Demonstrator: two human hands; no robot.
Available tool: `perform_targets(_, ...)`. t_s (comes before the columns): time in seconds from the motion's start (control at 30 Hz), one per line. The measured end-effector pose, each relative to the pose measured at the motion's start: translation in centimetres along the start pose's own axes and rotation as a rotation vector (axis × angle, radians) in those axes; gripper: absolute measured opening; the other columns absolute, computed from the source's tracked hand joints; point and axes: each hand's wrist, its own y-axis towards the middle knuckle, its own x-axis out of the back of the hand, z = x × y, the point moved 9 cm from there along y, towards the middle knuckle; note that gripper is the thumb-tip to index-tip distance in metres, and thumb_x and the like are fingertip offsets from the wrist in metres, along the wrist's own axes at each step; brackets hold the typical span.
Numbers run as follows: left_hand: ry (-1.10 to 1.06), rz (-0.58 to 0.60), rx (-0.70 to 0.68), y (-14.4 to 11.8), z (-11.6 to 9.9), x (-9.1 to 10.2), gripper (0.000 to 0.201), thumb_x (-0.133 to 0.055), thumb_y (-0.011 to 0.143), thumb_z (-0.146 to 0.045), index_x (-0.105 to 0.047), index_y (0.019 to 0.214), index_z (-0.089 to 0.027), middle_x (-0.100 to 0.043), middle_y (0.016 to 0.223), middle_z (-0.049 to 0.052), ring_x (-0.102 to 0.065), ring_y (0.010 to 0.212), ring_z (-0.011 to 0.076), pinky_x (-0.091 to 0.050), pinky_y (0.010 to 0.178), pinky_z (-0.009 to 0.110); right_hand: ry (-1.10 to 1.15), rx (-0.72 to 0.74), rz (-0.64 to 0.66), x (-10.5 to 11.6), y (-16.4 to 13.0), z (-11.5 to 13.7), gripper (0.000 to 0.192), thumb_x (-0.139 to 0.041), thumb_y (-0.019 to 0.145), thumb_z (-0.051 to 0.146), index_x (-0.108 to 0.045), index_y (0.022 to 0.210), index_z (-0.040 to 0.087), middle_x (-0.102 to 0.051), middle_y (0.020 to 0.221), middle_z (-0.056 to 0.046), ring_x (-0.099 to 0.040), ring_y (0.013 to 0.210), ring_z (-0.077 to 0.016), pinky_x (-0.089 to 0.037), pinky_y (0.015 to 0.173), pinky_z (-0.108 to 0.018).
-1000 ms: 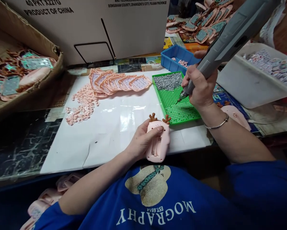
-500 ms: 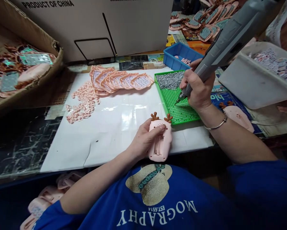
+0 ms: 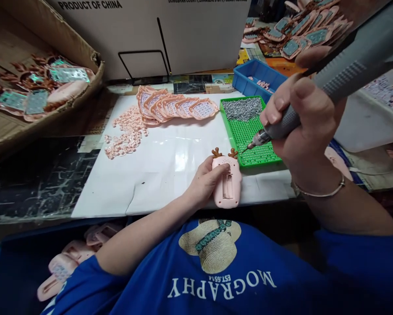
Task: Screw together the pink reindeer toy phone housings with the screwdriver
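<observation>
At the far left, a torn cardboard box [image 3: 68,94] holds a heap of pink toy shells with brown antlers. On the white sheet [image 3: 157,175] covering the worktop lies a scatter of small pink keys [image 3: 126,135], and just beside them a fanned row of pink faceplates [image 3: 175,107], overlapping one another.

Near the front edge of the sheet, the left hand [image 3: 206,177] is closed around a pink reindeer-shaped toy body [image 3: 228,181], fingers pressing on its back, which faces up with the battery slot showing; the antlers point away from the person. The toy lies flat on the sheet, just beside the near corner of the green screw tray [image 3: 252,142].

The tray's far end is piled with loose silver screws [image 3: 242,109]; its near part is a grid of holes. The right hand [image 3: 303,118] grips a grey electric screwdriver [image 3: 334,83], with its bit tip [image 3: 244,151] over the tray's near rows, close to the toy's antlers. Whether a screw sits on the bit is too small to tell.

To do this well, the driver should probably stay upright over the hole while the left hand pins the shell flat, so the bit does not skate across the soft plastic.

Behind the tray sits a blue bin [image 3: 253,76], and at the right a white tub [image 3: 366,122].
</observation>
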Motion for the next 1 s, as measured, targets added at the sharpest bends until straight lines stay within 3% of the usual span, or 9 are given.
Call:
perform_targets(0.13, 0.003, 0.006, -0.028, 0.1, 0.1, 0.1, 0.038, -0.079, 0.076, -0.034, -0.06, 0.103, -0.017, -0.072, 0.091, 0.004, -0.066, 0.077, 0.016, -0.055, 0.074, 0.031, 0.011, -0.028, 0.08, -1.7, -1.9, 0.4, 0.024, -0.082, 0.079, 0.031, -0.07, 0.1, 0.029, -0.053, 0.062, 0.006, -0.047, 0.043, -0.0135, -0.037, 0.043, -0.032)
perform_targets(0.33, 0.025, 0.007, -0.039, 0.0, -0.1, -0.1, 0.038, -0.081, 0.074, -0.034, -0.06, 0.102, -0.017, -0.07, 0.089, 0.002, -0.065, 0.077, 0.0148, -0.053, 0.075, 0.029, -0.053, -0.123, 0.117, -1.7, -3.0, -1.6, 0.034, -0.083, 0.076, 0.037, -0.064, 0.104, 0.033, -0.055, 0.06, 0.008, -0.049, 0.045, -0.0147, -0.04, 0.045, -0.031)
perform_targets(0.63, 0.043, -0.025, -0.037, -0.2, -0.1, -0.1, 0.034, -0.081, 0.075, -0.034, -0.062, 0.098, -0.017, -0.068, 0.084, 0.001, -0.062, 0.072, 0.0131, -0.051, 0.072, 0.027, -0.07, -0.114, 0.235, -2.4, -5.4, -3.0, 0.021, -0.08, 0.081, 0.03, -0.061, 0.091, 0.029, -0.055, 0.067, 0.007, -0.051, 0.05, -0.0121, -0.047, 0.048, -0.029)
perform_targets(0.77, 0.037, -0.037, -0.024, -0.3, -0.2, -0.2, 0.037, -0.082, 0.071, -0.034, -0.062, 0.097, -0.017, -0.069, 0.083, 0.0, -0.063, 0.071, 0.014, -0.051, 0.07, 0.028, 0.026, -0.182, 0.23, -2.4, -4.4, -3.3, 0.021, -0.078, 0.082, 0.031, -0.063, 0.096, 0.03, -0.057, 0.067, 0.007, -0.045, 0.044, -0.0117, -0.04, 0.043, -0.029)
perform_targets(0.87, 0.023, -0.058, 0.007, -0.4, -0.3, 0.0, 0.037, -0.081, 0.071, -0.033, -0.06, 0.097, -0.017, -0.07, 0.083, 0.001, -0.064, 0.071, 0.0149, -0.052, 0.069, 0.029, 0.012, -0.148, 0.164, -1.5, -2.2, -2.3, 0.027, -0.079, 0.079, 0.035, -0.063, 0.1, 0.031, -0.052, 0.06, 0.008, -0.044, 0.043, -0.0138, -0.04, 0.044, -0.032)
perform_targets(1.0, 0.011, -0.036, 0.061, -0.7, -0.3, 0.2, 0.035, -0.08, 0.071, -0.026, -0.057, 0.096, -0.018, -0.07, 0.085, 0.001, -0.066, 0.073, 0.0156, -0.053, 0.071, 0.029, -0.241, -0.016, -0.05, 2.5, 0.6, -1.8, 0.036, -0.082, 0.074, 0.043, -0.058, 0.1, 0.036, -0.051, 0.061, 0.009, -0.047, 0.049, -0.0158, -0.044, 0.054, -0.035)
